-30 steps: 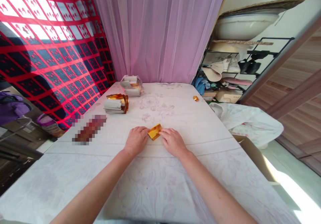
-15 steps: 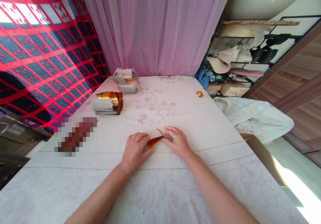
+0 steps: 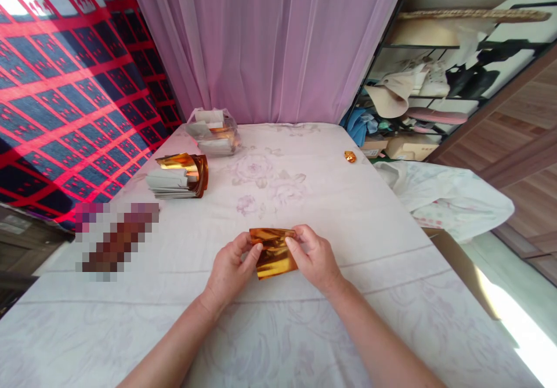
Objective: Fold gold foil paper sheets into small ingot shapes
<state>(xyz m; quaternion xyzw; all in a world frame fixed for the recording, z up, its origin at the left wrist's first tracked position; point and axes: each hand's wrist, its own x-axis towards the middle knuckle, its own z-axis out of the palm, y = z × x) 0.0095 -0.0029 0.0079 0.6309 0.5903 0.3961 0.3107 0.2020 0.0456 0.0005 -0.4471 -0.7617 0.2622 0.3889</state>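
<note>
A sheet of shiny gold foil paper (image 3: 275, 262) is stretched between my two hands, low over the near middle of the cloth-covered table (image 3: 278, 330). My left hand (image 3: 234, 265) pinches its left edge, thumb on top and fingers behind. At the upper right corner, my right hand (image 3: 314, 256) grips the sheet the same way. The foil's gold face is turned up and looks slightly creased. Fingers behind the sheet are partly hidden.
A stack of gold and white foil sheets (image 3: 176, 182) lies at the left, with a clear bag of similar sheets (image 3: 213, 136) behind it. A small folded gold piece (image 3: 350, 156) sits at the far right. A blurred-out item (image 3: 117, 240) is at the left edge.
The foil, seen narrow and nearly edge-on before, is now spread with its gold face showing. Both hands have turned, thumbs now on top of the sheet. The view has shifted slightly.
</note>
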